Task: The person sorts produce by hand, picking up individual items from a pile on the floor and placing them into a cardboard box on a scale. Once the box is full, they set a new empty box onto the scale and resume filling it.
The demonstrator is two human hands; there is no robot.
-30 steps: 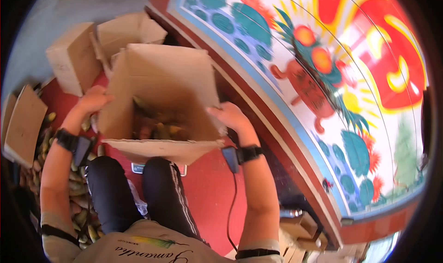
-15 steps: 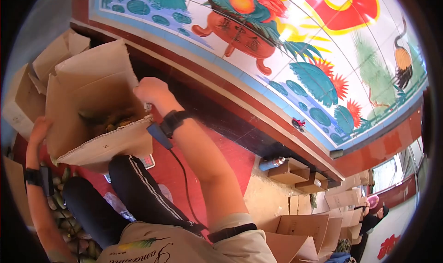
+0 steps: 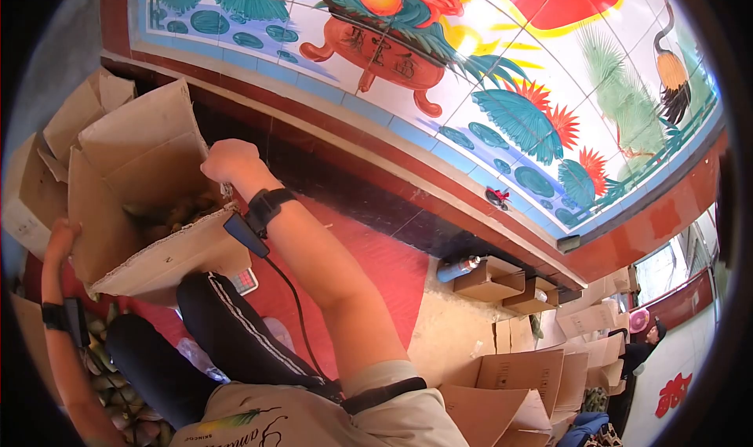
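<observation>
An open-topped cardboard box [image 3: 169, 259] stands in front of my knees, its flaps up. Inside, low in the shade, lie greenish-brown pieces [image 3: 169, 216] whose kind I cannot make out. My right hand [image 3: 234, 163] is closed on the box's right edge near a corner. Against the left side of the same box, my left hand [image 3: 63, 239] grips with its fingers partly hidden. Both wrists wear black straps with small devices, and a cable hangs from the right one.
Another opened box [image 3: 31, 196] stands beyond at the left. By my left leg lies a heap of greenish and pinkish produce [image 3: 121, 380]. A tiled mural wall with a ledge [image 3: 376, 168] runs behind. Several cardboard boxes [image 3: 518, 368] and a person [image 3: 639, 353] are at the right.
The whole scene has shifted slightly left and, around the box, down in view. Both hands keep their hold on the box, which looks much the same.
</observation>
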